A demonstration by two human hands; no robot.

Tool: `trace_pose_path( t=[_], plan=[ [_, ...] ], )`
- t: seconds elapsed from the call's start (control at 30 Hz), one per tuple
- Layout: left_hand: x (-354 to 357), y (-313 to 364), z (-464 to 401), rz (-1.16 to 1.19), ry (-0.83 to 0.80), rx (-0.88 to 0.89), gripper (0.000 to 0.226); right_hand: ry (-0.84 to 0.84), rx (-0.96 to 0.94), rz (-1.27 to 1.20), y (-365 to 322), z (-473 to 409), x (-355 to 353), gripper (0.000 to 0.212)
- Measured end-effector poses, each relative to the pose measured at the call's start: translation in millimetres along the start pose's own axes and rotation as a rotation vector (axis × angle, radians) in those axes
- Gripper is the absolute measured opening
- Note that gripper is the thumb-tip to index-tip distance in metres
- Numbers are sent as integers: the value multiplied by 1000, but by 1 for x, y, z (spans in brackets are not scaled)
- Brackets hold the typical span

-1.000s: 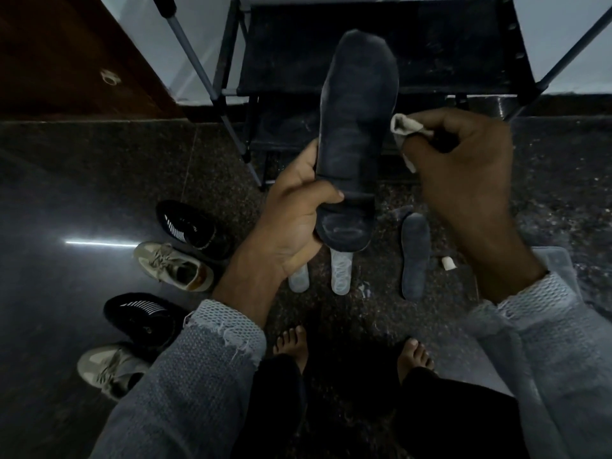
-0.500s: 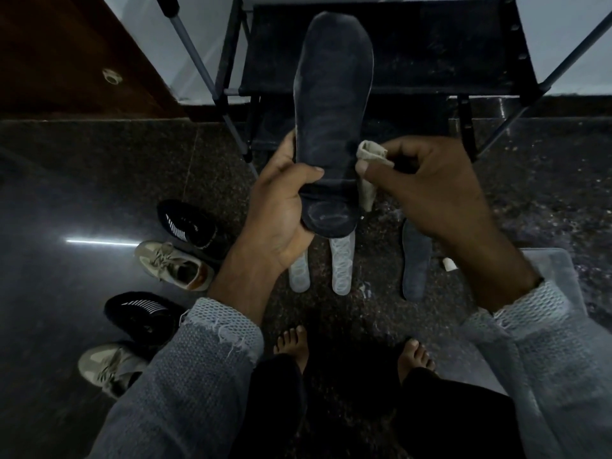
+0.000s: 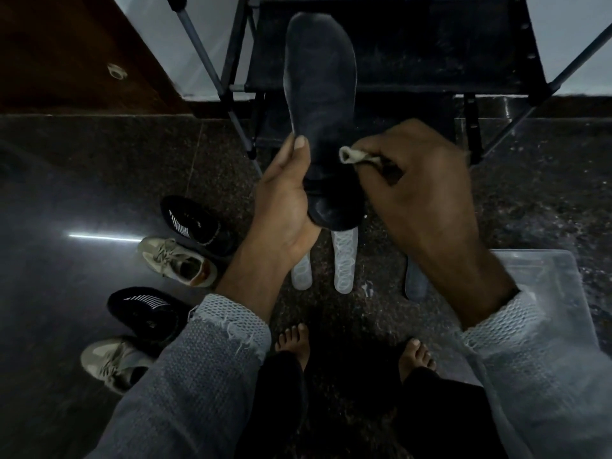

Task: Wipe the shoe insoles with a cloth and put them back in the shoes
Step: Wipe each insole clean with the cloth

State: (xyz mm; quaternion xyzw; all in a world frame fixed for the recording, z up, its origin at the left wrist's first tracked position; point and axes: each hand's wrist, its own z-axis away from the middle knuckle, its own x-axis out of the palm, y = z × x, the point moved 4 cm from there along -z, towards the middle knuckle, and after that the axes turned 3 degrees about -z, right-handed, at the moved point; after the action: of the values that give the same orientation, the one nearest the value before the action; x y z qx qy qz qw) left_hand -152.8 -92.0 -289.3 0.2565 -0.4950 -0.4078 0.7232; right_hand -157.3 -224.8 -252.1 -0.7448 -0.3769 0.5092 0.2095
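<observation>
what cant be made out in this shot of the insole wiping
Head view only:
- Dark insole on the floor: mostly hidden behind the right hand.
- Cloth: only a bunched end shows; the rest is inside the curled fingers.
- Held insole: heel edge covered by the left hand.
- Clear insoles: upper ends hidden behind the held insole.

Dark insole [image 3: 320, 94] is held upright w/ toe end up, heel end down, dusty grey on top. Small pale cloth [image 3: 352, 156] is bunched up, touching the insole's right edge at mid-length. On the floor below the dark insole: 2 clear patterned insoles [image 3: 344, 263] lie side by side; another dark insole [image 3: 414, 283] lies right of them, partly hidden. Left of the held insole: 2 black shoes [image 3: 195, 223] & 2 beige laced shoes [image 3: 178, 261], alternating in a column.
</observation>
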Motion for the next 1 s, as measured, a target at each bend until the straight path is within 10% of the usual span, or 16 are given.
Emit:
trace_pose_path(
  t=[1.0],
  plan=[
    [10, -10, 6, -72, -48, -34, 40, -7, -150, 205, -14, 4, 17, 18]
  ],
)
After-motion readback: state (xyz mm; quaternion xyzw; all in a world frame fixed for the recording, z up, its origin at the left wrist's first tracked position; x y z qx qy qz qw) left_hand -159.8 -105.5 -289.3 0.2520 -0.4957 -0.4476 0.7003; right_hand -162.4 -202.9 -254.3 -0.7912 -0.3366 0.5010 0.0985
